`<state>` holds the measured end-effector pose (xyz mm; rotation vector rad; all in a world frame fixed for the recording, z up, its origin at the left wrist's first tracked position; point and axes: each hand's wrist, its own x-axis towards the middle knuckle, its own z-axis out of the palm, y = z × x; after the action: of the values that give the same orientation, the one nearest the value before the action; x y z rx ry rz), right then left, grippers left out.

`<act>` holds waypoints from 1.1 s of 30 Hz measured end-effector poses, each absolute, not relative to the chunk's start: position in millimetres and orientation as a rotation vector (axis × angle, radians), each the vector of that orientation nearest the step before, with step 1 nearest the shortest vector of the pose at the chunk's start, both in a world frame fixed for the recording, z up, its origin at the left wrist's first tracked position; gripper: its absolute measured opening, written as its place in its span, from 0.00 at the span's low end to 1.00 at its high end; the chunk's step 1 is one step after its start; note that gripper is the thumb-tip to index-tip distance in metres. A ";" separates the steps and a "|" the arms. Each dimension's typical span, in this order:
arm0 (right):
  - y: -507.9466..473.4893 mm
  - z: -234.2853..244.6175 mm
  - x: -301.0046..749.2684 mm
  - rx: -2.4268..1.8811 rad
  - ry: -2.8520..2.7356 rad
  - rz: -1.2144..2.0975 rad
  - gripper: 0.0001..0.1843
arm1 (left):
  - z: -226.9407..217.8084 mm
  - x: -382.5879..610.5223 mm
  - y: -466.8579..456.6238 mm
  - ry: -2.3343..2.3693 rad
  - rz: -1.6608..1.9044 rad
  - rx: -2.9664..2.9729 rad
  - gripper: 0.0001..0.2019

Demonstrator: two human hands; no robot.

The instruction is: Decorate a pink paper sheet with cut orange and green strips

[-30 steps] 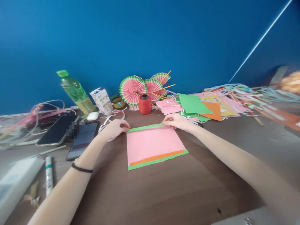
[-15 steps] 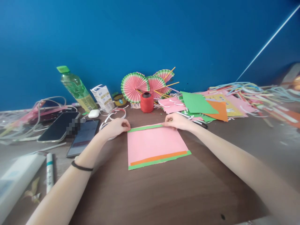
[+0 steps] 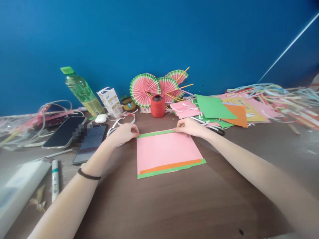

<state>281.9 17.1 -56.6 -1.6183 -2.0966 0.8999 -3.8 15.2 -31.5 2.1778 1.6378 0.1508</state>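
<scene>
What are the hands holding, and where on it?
The pink sheet, by its far edge with the green strip: the left hand grips the far left corner, the right hand the far right corner.

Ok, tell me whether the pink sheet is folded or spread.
Spread: the pink sheet lies flat on the table, left hand and right hand at its far corners.

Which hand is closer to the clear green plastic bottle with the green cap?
Left. The left hand pinches the far left corner of the pink paper sheet, right of the green plastic bottle; the right hand pinches the far right corner, farther off.
</scene>
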 end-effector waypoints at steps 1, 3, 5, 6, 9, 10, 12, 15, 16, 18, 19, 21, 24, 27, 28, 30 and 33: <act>17.3 -56.7 281.9 -1.623 -2.096 0.900 0.15 | -31.6 -3.6 15.2 1.645 0.148 2.177 0.08; 17.6 -56.8 281.8 -1.632 -2.094 0.897 0.15 | -31.7 -3.1 15.1 1.656 0.148 2.175 0.08; 17.5 -56.6 281.5 -1.640 -2.090 0.896 0.15 | -31.8 -2.5 15.1 1.667 0.150 2.172 0.07; 17.3 -56.4 281.2 -1.645 -2.089 0.895 0.15 | -31.8 -2.3 15.1 1.670 0.151 2.171 0.07; 16.7 -55.1 280.3 -1.666 -2.087 0.883 0.15 | -32.0 -2.1 15.7 1.669 0.163 2.167 0.07; 16.5 -54.5 279.9 -1.671 -2.089 0.878 0.15 | -32.2 -2.3 16.1 1.665 0.167 2.168 0.07; 16.0 -53.1 279.3 -1.680 -2.095 0.869 0.15 | -32.6 -2.7 16.9 1.654 0.168 2.172 0.07; 15.3 -51.6 278.8 -1.680 -2.097 0.873 0.14 | -32.9 -3.0 17.5 1.648 0.168 2.175 0.07; 15.3 -51.5 278.9 -1.679 -2.096 0.875 0.14 | -32.8 -2.8 17.3 1.651 0.170 2.174 0.08; 15.3 -51.9 279.2 -1.675 -2.097 0.878 0.14 | -32.4 -2.2 16.7 1.661 0.163 2.167 0.08; 15.5 -52.3 279.4 -1.672 -2.098 0.878 0.14 | -32.2 -1.9 16.3 1.668 0.157 2.163 0.08; 16.0 -53.2 279.8 -1.667 -2.099 0.880 0.14 | -32.0 -1.4 16.0 1.675 0.147 2.160 0.08; 17.0 -54.4 280.2 -1.672 -2.101 0.880 0.15 | -32.5 -1.4 16.3 1.669 0.155 2.162 0.08; 18.2 -56.1 280.8 -1.670 -2.111 0.860 0.15 | -33.6 -1.9 16.9 1.671 0.167 2.160 0.08; 18.6 -56.8 280.9 -1.665 -2.115 0.857 0.15 | -33.9 -2.0 17.1 1.670 0.169 2.162 0.07; 19.1 -58.2 281.2 -1.653 -2.120 0.857 0.15 | -34.3 -2.2 17.2 1.666 0.175 2.165 0.07; 19.1 -58.8 281.1 -1.644 -2.119 0.862 0.15 | -34.2 -2.3 17.2 1.667 0.175 2.164 0.07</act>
<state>281.1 19.1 -58.8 -1.6445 -2.1191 0.8615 -2.3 17.2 -34.2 2.1639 1.6668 0.1754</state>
